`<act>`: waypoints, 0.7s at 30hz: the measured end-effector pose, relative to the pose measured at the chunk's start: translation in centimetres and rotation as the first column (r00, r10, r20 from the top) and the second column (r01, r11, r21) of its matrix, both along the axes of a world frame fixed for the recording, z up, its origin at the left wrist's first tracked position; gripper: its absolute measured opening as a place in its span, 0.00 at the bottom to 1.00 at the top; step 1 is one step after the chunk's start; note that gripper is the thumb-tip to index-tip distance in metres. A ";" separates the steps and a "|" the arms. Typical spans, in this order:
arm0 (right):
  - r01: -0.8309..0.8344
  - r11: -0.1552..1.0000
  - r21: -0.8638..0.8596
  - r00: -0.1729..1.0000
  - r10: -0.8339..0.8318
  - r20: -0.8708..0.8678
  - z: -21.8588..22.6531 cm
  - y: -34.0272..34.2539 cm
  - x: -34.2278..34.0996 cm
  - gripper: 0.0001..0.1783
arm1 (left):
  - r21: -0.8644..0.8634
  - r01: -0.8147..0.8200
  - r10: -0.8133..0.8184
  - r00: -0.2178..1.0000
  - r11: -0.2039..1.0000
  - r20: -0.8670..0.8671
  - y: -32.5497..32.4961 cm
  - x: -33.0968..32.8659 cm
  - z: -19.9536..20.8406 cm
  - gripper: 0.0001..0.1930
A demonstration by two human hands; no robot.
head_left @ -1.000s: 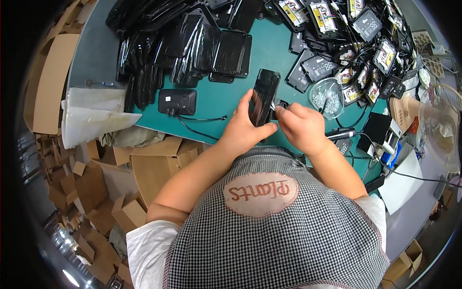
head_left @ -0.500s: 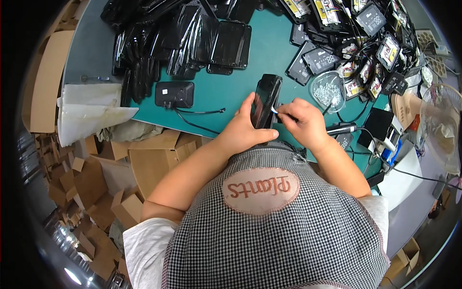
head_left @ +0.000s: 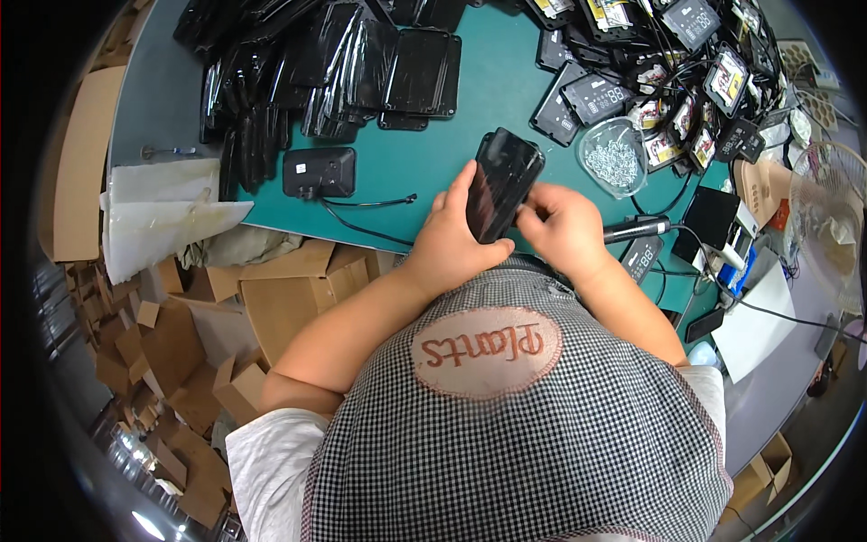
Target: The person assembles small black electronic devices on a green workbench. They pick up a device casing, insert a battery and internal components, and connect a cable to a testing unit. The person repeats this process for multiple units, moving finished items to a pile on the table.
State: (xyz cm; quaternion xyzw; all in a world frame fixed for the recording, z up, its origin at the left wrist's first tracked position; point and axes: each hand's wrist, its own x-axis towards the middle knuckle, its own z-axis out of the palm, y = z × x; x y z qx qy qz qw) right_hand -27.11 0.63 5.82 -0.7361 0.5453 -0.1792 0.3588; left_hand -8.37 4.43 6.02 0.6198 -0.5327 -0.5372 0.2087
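A glossy black rectangular device housing [head_left: 508, 176] stands tilted just in front of my body, over the near edge of the green mat. My left hand [head_left: 456, 226] grips it from the left side, thumb along its lower end and fingers on its far edge. At its right edge, my right hand [head_left: 564, 228] has its fingers curled and pinched. Whatever is between those fingertips is hidden behind the housing. To the left lies another black device [head_left: 320, 172] with a cable [head_left: 366, 208]. A clear bowl of small screws [head_left: 612, 163] sits beyond my right hand.
Black panels [head_left: 420, 72] in shiny film are piled at the far left. Several display modules [head_left: 596, 98] with boards and wires crowd the far right. A black electric screwdriver [head_left: 637, 229] lies right of my right hand. Cardboard boxes [head_left: 293, 289] stand below the table's left edge.
The housing has turned so its glossy broad face shows more. My right hand has shifted slightly down along its edge; the small white piece seen at its fingertips is out of sight.
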 end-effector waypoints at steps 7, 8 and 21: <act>0.018 0.993 0.117 0.997 -0.009 -0.081 1.7 0.0 -0.5 0.13 | -0.118 0.115 -0.109 0.993 0.986 0.048 -0.5 0.9 0.3 0.57; 0.045 0.990 0.132 0.992 -0.029 -0.123 2.1 -0.1 -0.5 0.15 | -0.162 0.147 -0.137 0.988 0.976 0.073 -0.6 1.1 0.1 0.58; -0.229 0.900 0.370 0.441 -0.243 0.864 -0.4 -1.2 -0.8 0.84 | -0.206 0.330 -0.343 0.939 0.921 -0.027 -0.8 1.2 0.5 0.65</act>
